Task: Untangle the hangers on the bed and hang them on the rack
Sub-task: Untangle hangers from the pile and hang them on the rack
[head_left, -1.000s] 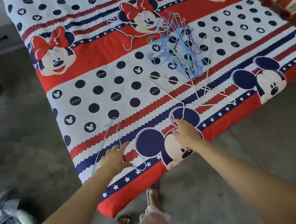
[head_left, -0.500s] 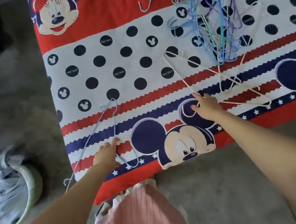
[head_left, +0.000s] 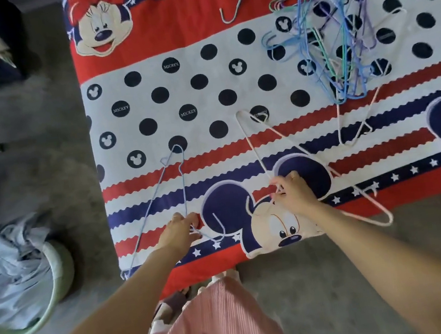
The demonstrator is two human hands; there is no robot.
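Head view: your right hand [head_left: 293, 193] now pinches the white hanger [head_left: 289, 139] at its neck, fingers curled round the wire it only reached for a moment ago. Your left hand [head_left: 178, 230] has closed on the blue hanger [head_left: 172, 187]. Both lie free on the bed [head_left: 195, 42]; the tangled pile [head_left: 334, 35] sits beyond your right grip, untouched.
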